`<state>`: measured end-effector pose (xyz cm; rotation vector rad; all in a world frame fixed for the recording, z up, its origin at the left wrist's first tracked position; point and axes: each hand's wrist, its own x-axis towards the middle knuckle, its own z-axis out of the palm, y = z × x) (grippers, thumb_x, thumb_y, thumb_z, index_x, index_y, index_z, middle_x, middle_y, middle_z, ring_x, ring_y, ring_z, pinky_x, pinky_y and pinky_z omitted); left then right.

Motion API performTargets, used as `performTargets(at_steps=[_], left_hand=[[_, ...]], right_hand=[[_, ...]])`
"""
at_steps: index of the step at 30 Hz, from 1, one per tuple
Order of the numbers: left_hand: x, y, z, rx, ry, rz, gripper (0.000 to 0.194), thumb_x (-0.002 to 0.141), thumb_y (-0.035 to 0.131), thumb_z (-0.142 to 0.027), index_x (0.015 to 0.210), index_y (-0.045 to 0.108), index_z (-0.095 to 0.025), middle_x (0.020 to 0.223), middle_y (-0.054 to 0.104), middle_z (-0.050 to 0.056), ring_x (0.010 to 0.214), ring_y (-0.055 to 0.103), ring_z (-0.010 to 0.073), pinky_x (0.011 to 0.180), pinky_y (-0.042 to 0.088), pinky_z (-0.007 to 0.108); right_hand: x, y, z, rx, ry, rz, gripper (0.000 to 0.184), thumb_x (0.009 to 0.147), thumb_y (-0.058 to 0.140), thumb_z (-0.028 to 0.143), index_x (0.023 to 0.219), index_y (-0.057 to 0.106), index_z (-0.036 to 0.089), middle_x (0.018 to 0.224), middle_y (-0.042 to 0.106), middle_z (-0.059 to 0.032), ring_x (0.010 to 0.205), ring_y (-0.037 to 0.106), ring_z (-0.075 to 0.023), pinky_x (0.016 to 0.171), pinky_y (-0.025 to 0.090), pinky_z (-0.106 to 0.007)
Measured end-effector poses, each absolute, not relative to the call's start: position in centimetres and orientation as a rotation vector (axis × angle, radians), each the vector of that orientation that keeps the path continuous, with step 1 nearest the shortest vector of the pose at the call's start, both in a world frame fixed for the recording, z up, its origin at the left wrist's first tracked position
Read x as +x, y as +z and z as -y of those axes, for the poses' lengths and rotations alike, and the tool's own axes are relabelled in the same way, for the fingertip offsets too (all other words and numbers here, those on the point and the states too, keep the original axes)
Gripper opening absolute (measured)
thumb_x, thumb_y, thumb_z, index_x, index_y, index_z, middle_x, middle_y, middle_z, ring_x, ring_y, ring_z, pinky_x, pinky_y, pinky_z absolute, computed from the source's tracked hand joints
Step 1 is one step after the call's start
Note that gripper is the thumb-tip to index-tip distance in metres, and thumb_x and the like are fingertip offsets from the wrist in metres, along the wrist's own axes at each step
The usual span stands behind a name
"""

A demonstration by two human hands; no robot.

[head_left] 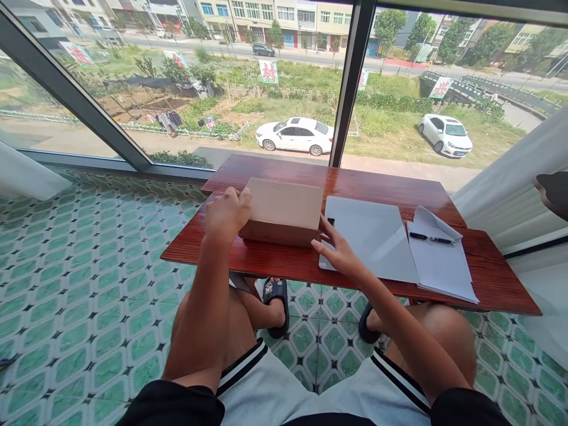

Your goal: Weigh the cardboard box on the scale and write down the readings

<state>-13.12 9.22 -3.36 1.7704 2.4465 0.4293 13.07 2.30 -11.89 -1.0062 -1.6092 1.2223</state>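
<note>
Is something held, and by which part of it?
Yes, the cardboard box, by its two ends: left hand at one, right hand at the other.

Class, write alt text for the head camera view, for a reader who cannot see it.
A seated person's left hand and right hand touch opposite ends of a cardboard box on a red wooden table, with a laptop-like silver slab and papers to the right.

The character "村" stands in red on the middle roadside board (268,71) outside the window. Red characters on the boards to its left (77,54) and right (441,87), and the round mark on the black sandal (276,289), cannot be read surely.
</note>
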Motion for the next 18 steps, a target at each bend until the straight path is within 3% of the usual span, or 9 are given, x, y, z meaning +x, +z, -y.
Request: performTargets(at_steps=[6, 10, 13, 18], left_hand=[[-13.8, -3.9, -9.7, 1.775, 0.442, -2.436, 0.058, 0.095, 0.027, -0.05, 0.116, 0.066, -0.012, 0.119, 0.069, 0.029, 0.115, 0.064, 0.0429, 0.096, 0.045, 0.053], [-13.7, -3.8, -9.5, 1.794, 0.46, -2.457, 0.061, 0.095, 0.026, -0.052, 0.113, 0.069, -0.012, 0.115, 0.07, 0.029, 0.113, 0.064, 0.0432, 0.094, 0.046, 0.054], [-13.0, -3.2, -8.8, 1.803, 0.55, -2.551, 0.061, 0.095, 0.031, -0.051, 0.119, 0.068, -0.009, 0.111, 0.07, 0.029, 0.111, 0.064, 0.0439, 0.092, 0.048, 0.054], [-10.9, -1.9, -7.0, 2.127, 1.119, -2.386, 0.047, 0.096, 0.041, -0.041, 0.129, 0.064, -0.016, 0.12, 0.07, 0.018, 0.122, 0.055, 0.0385, 0.101, 0.044, 0.051]], right_hand=[[13.1, -12.1, -2.4, -1.001, 1.231, 1.628, 0.082, 0.091, 0.063, 0.051, 0.16, 0.025, 0.031, 0.166, 0.029, -0.0027, 0.149, 0.036, -0.0225, 0.123, 0.035, -0.043], [13.2, -11.7, -2.2, -1.082, 1.191, 1.624, 0.078, 0.092, 0.061, 0.049, 0.159, 0.029, 0.025, 0.164, 0.034, -0.0065, 0.148, 0.038, -0.0222, 0.123, 0.034, -0.043], [13.5, -10.9, -1.9, -1.112, 1.06, 1.63, 0.066, 0.092, 0.057, 0.04, 0.153, 0.04, 0.022, 0.158, 0.044, -0.0084, 0.144, 0.043, -0.0211, 0.12, 0.04, -0.042], [14.8, -9.2, -1.0, -1.074, 0.835, 1.633, 0.04, 0.091, 0.048, 0.02, 0.129, 0.061, 0.026, 0.128, 0.067, -0.0049, 0.121, 0.062, -0.0177, 0.103, 0.053, -0.038]])
